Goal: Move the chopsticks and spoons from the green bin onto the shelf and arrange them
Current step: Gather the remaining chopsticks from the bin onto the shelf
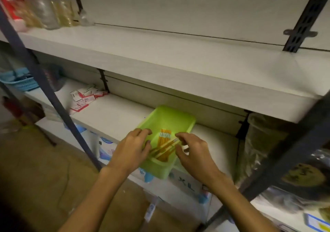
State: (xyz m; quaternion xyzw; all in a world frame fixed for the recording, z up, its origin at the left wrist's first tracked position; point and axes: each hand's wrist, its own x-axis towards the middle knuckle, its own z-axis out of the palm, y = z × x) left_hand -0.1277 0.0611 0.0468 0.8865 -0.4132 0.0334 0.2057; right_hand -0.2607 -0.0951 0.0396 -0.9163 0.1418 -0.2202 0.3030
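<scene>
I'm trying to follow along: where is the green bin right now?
The green bin sits at the front edge of the middle shelf, centre of the head view, between the left hand and the right hand.

Two bare forearms, left hand (131,151), right hand (194,153), no sleeves, short nails
</scene>
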